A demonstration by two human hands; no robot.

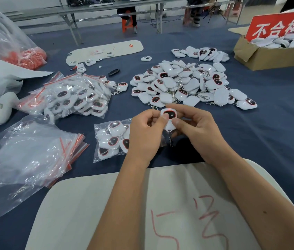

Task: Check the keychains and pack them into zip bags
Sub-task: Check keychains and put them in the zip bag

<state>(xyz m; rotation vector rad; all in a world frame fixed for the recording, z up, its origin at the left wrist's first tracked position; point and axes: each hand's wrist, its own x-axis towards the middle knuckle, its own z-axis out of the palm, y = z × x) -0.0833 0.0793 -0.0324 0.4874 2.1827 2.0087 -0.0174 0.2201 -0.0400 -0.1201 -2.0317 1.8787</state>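
Keychain (169, 117) pinched between both hands (171, 130)

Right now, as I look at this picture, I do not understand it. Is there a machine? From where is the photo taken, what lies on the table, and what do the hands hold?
There is no machine, only a person working with bare hands. The single picture comes from a camera worn on the person's head, looking forward and down. The left hand and the right hand together pinch one white keychain, apparently checking it. On the blue table lie a heap of loose keychains, a part-filled zip bag, a pile of filled bags, a stack of empty zip bags, and a cardboard box with a red sign.
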